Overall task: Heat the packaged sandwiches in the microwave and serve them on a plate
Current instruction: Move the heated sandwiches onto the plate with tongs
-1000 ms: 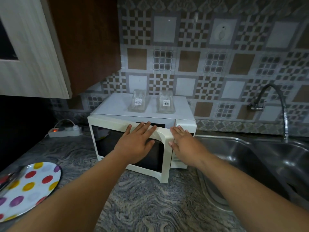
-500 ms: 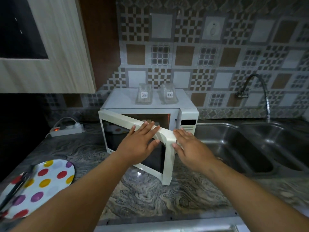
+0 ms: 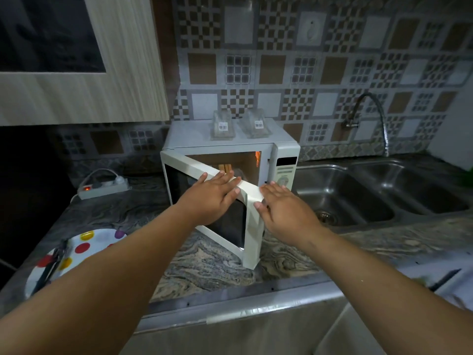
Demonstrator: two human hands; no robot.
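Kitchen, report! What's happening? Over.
Both hands, left and right, on microwave door, half open. Two packaged sandwiches on top. Nothing in the way.

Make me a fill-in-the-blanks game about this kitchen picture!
1. The two packaged sandwiches sit on ____ of the microwave.
2. The microwave door is ____.
3. The plate has colourful ____ on it.
4. Right of the microwave is a steel ____ with two basins.

Missing words: top; open; dots; sink
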